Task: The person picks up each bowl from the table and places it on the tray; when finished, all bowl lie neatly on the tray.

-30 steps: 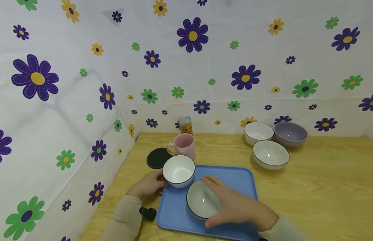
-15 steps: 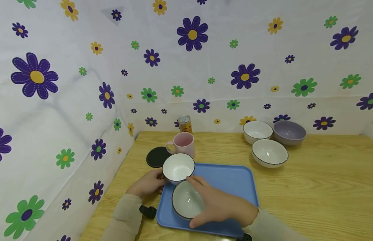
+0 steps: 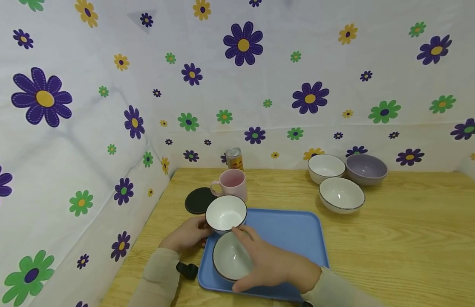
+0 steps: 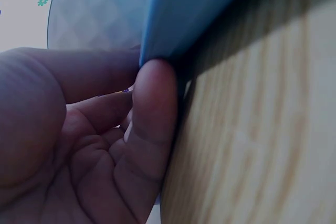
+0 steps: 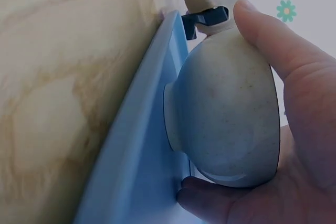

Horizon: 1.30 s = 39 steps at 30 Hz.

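Observation:
On the blue tray (image 3: 287,230) my right hand (image 3: 269,262) holds a grey-white bowl (image 3: 227,256) with a dark rim, thumb and fingers spread around its sides. In the right wrist view, that speckled bowl (image 5: 231,108) stands upright with its foot on or just over the tray. My left hand (image 3: 187,234) is at the tray's left edge; in the left wrist view its fingers (image 4: 155,98) pinch the tray rim (image 4: 168,14). A white, dark-rimmed bowl (image 3: 225,213) with a textured outside sits at the tray's back left corner, close to the grey-white bowl.
Behind the tray stand a pink mug (image 3: 233,183), a drink can (image 3: 234,158) and a flat black disc (image 3: 199,200). Two white bowls (image 3: 341,195) and a purple bowl (image 3: 366,169) are grouped at the back right. A flowered sheet (image 3: 283,76) surrounds the wooden table.
My right hand has moved left across the tray with the grey-white bowl, bringing it close in front of the white bowl. The left hand has stayed at the tray's edge.

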Tool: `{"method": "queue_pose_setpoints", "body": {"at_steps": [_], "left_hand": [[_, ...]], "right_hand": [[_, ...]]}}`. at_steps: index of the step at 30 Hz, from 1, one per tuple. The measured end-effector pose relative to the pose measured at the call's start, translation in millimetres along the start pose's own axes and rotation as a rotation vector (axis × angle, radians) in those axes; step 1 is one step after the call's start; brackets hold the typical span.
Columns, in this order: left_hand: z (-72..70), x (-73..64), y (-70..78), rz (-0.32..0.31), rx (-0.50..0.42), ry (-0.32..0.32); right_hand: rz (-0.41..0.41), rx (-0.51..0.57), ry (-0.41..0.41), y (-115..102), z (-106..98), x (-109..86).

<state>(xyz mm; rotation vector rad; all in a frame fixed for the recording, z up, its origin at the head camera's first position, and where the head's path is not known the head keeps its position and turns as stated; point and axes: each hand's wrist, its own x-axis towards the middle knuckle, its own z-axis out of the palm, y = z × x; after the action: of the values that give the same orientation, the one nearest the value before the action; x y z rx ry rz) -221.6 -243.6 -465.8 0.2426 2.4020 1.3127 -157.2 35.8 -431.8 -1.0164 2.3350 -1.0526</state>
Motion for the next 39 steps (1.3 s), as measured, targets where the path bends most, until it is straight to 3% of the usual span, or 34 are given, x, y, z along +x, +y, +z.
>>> {"method": "queue_pose_setpoints", "body": {"at_steps": [9, 24, 33, 39], "left_hand": [[-1.6, 1.9, -1.8, -0.001, -0.018, -0.019], [-0.1, -3.5, -1.0, 0.006, -0.013, -0.026], [-3.3, 1.4, 0.4, -0.011, -0.004, -0.02], [-1.9, -0.2, 0.6, -0.009, -0.002, -0.015]], "right_hand": [[0.008, 0.042, -0.058, -5.6, 4.4, 3.6], [0.025, 0.046, -0.058, -14.7, 12.7, 5.4], [-0.016, 0.041, -0.051, -19.1, 17.1, 11.7], [-0.006, 0.037, -0.086, -21.6, 18.8, 13.6]]}}
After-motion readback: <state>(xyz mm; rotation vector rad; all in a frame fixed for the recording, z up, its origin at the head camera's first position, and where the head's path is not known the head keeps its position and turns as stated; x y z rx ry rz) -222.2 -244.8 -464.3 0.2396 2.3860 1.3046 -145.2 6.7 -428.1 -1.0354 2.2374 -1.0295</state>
